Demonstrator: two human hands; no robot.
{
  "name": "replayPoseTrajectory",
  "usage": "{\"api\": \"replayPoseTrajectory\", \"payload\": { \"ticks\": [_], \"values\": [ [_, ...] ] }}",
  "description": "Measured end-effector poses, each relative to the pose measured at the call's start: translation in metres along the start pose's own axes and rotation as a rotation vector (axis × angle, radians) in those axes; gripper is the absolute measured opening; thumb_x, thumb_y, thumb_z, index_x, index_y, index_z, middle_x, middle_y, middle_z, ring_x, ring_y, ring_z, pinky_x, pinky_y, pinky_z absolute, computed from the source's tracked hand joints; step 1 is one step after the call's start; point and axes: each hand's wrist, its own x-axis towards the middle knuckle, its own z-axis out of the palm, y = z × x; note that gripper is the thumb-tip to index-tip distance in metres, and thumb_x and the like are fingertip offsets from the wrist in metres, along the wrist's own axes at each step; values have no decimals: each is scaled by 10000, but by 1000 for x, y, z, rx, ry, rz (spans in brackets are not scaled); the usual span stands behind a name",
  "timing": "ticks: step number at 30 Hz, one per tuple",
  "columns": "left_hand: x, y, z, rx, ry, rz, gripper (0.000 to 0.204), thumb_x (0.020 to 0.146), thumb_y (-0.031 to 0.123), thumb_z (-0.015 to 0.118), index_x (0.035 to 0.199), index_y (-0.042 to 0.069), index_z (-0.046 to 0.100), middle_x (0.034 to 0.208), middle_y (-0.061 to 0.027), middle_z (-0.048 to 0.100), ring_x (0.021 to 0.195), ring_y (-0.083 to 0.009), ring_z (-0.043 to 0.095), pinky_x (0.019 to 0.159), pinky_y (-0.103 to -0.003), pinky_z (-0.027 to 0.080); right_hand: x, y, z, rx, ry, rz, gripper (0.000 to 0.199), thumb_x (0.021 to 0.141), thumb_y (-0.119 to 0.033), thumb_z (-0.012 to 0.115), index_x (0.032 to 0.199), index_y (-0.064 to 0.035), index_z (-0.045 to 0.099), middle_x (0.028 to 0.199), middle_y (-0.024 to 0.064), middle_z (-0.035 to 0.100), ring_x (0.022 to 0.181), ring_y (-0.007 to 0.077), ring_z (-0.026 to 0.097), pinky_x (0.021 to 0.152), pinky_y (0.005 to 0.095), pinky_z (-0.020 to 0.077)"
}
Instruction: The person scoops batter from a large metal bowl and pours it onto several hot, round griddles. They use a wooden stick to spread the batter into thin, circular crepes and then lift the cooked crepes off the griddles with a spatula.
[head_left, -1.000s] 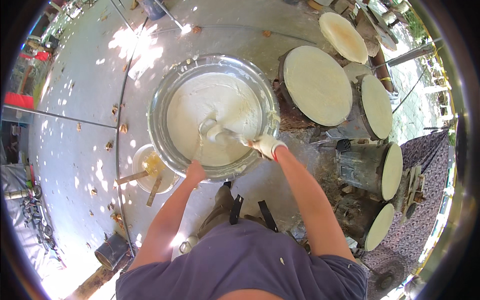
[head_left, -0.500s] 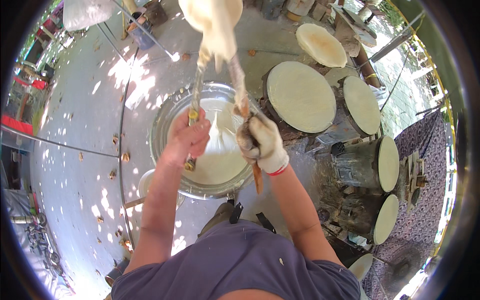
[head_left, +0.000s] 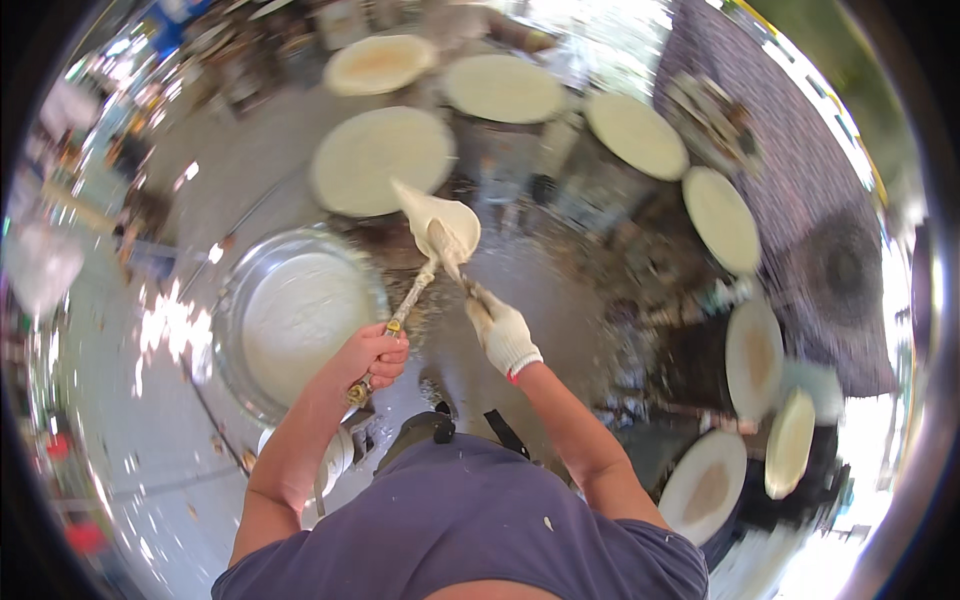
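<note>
My bare left hand (head_left: 375, 357) is wrapped round the handle of a batter-coated ladle (head_left: 458, 222), with yellow bands near the grip. The ladle's bowl, thick with pale batter, is held out in front of me. In a white knit glove, my right hand (head_left: 507, 335) grips a flat wooden scraper (head_left: 449, 258), whose blade lies against the bowl. A wide metal basin (head_left: 376, 290) of white batter (head_left: 305, 320) stands to my left. Beyond the ladle lies a round griddle (head_left: 375, 155) covered with a pale layer.
More round griddles on drum-like stoves curve round to my right, among them a pale-topped one (head_left: 635, 135) and one with a browned centre (head_left: 755, 360). A browned round sheet (head_left: 380, 65) lies farther off. Patterned cloth (head_left: 790, 200) hangs at the right. Much of the surroundings is motion-blurred.
I have turned right, so the basin now sits to my left and the stoves are more in front. The ladle and scraper have come from beyond the basin to its right, nearer to me.
</note>
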Motion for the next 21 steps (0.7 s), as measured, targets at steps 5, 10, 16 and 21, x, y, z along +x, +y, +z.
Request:
{"api": "replayPoseTrajectory", "payload": {
  "ticks": [5, 10, 16, 21],
  "values": [
    [74, -68, 117, -265, -366, -382, 251, 918, 89, 453, 684, 117, 368, 577, 67, 321, 395, -3, 268, 333, -167, 267, -215, 134, -142, -305, 134, 245, 444, 904, -307, 489, 1333, -194, 456, 1085, 188, 613, 1000, 376, 574, 845, 415, 456],
    [130, -193, 252, 147, -450, -625, 173, 927, 89, 430, 759, 100, 390, 584, 60, 324, 387, -6, 279, 322, -163, 261, -446, 239, -165, -105, 464, 534, 415, 892, -340, 510, 1276, -185, 527, 1041, 219, 622, 975, 372, 590, 830, 412, 464],
    [139, -295, 397, 433, -876, -935, 85, 889, 56, 501, 846, 81, 433, 594, 45, 354, 385, -18, 304, 334, -176, 291, -488, 209, -174, 113, 799, 658, 401, 892, -335, 517, 1254, -166, 547, 1095, 199, 610, 1005, 384, 578, 871, 404, 463],
    [135, -380, 494, 1017, -1240, -556, 132, 878, 60, 532, 865, 80, 402, 575, 20, 383, 381, -44, 341, 331, -215, 297, -514, 287, -163, 662, 1610, 517, 346, 908, -198, 547, 1251, -169, 571, 850, 49, 625, 681, 153, 564, 631, 266, 455]
  ]
}}
